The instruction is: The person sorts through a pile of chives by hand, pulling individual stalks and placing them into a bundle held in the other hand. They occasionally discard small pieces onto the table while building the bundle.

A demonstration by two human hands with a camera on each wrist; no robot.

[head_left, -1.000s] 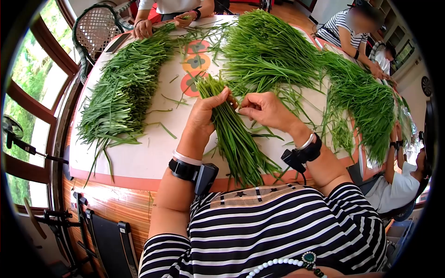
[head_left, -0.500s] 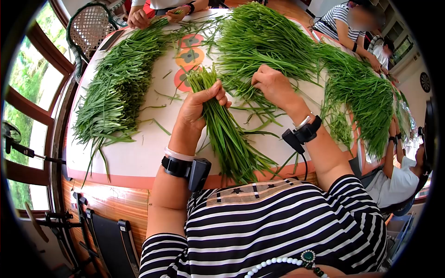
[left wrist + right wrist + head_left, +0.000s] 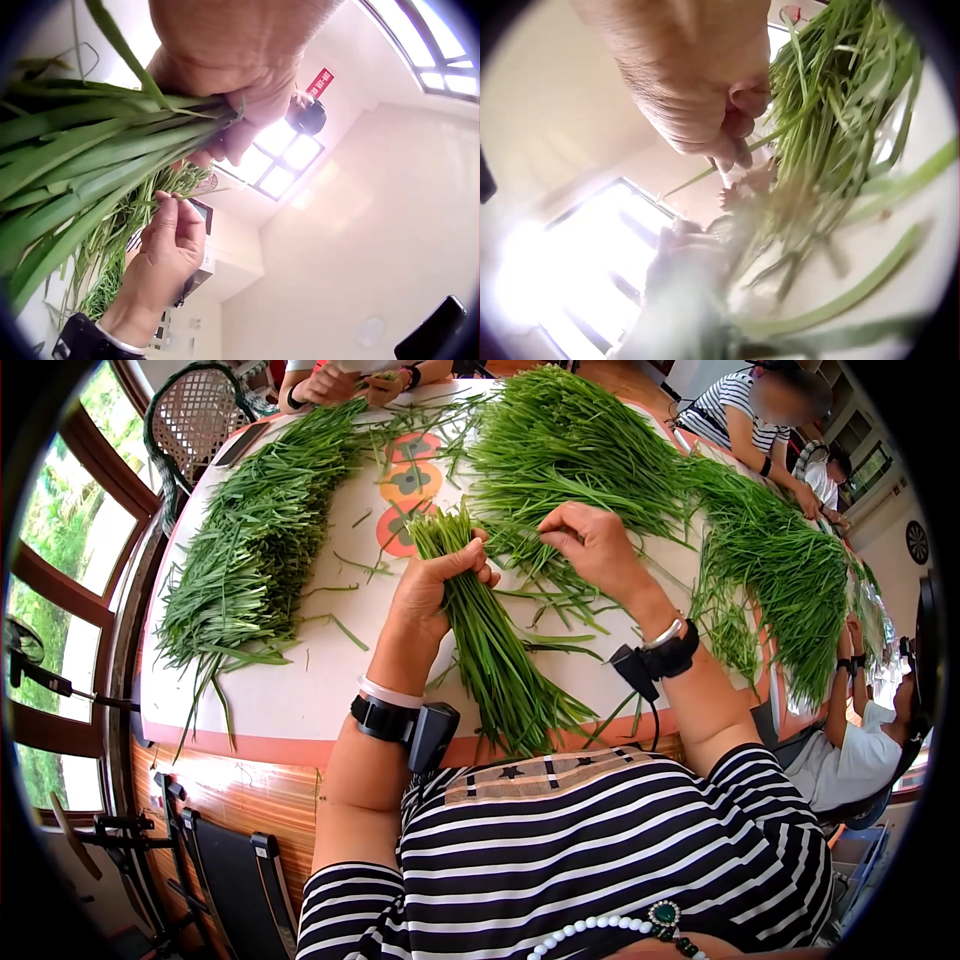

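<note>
In the head view my left hand [image 3: 425,588] grips a thick bunch of garlic chives [image 3: 500,670] near its pale cut ends. The long green leaves fan down toward the table's near edge. My right hand [image 3: 597,552] is held to the right of the bunch, apart from it. Thumb and forefinger pinch a single chive blade [image 3: 690,182], seen in the right wrist view sticking out past the fingertips. The left wrist view shows the bunch's leaves up close, with the right hand beyond them.
A neat row of chives [image 3: 260,530] lies on the left of the table [image 3: 330,660]. Beyond my right hand is a large heap [image 3: 570,450], continuing into another pile [image 3: 780,580] on the right. Loose blades are scattered between. Other people sit at the far and right sides.
My right hand has moved from beside the bunch's top out to the right, then shifted slightly. My left hand keeps its grip. The person opposite has brought their hands closer together.
</note>
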